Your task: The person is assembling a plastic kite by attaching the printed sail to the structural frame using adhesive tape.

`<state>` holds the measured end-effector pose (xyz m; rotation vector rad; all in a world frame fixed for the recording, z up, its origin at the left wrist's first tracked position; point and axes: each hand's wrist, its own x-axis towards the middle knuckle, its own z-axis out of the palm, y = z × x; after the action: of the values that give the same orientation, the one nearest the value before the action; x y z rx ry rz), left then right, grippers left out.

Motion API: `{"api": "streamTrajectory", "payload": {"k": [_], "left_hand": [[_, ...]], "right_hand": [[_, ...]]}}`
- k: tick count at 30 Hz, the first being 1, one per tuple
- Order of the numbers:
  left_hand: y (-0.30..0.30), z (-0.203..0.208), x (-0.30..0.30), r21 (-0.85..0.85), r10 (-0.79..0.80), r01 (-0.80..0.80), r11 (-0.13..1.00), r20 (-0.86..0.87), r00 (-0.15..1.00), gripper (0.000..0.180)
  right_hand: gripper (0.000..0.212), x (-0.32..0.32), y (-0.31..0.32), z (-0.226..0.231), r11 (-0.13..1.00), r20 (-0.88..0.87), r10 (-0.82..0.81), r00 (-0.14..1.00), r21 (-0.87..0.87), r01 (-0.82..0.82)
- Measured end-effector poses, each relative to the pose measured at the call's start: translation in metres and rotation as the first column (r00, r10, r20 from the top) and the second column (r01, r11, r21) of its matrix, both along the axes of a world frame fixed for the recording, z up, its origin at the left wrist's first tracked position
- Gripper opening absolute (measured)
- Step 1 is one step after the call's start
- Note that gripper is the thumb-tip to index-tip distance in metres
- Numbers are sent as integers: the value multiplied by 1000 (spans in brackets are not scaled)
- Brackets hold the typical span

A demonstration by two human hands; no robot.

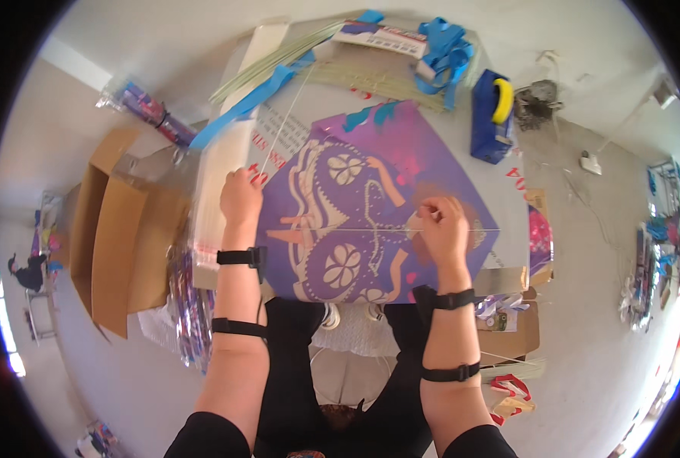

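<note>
A purple kite sheet (340, 175) printed with a figure in a dress lies on the table before me, its lower edge over my lap. One thin pale rod (347, 229) runs crosswise over it. At the sheet's left edge, my left hand (242, 198) is closed on another thin rod (288, 118), which slants up and away toward the back of the table. Above the figure's head, my right hand (445, 229) is pinched with fingertips together, close to the crosswise rod. Whatever those fingertips hold is too small to make out.
At the back of the table lie bundled thin rods (279, 62), a white box (382, 38) and blue ribbon (443, 53). A blue tape dispenser (492, 118) stands back right. Left of the table is an open cardboard box (118, 237); wrapped packs (191, 313) sit beside it.
</note>
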<state>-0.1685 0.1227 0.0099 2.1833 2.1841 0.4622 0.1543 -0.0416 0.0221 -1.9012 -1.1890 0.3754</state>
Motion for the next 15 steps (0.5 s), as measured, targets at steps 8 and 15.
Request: {"api": "streamTrajectory", "payload": {"k": [8,15], "left_hand": [[3,-4,-25,-190,-2,18,982,82,997,11],[-88,75,31,-352,35,482,802,834,551,12]], "right_hand": [[8,-4,3,5,971,-283,-124,951,164,176],[12,94,10,24,925,-283,-305,909,139,353]]}}
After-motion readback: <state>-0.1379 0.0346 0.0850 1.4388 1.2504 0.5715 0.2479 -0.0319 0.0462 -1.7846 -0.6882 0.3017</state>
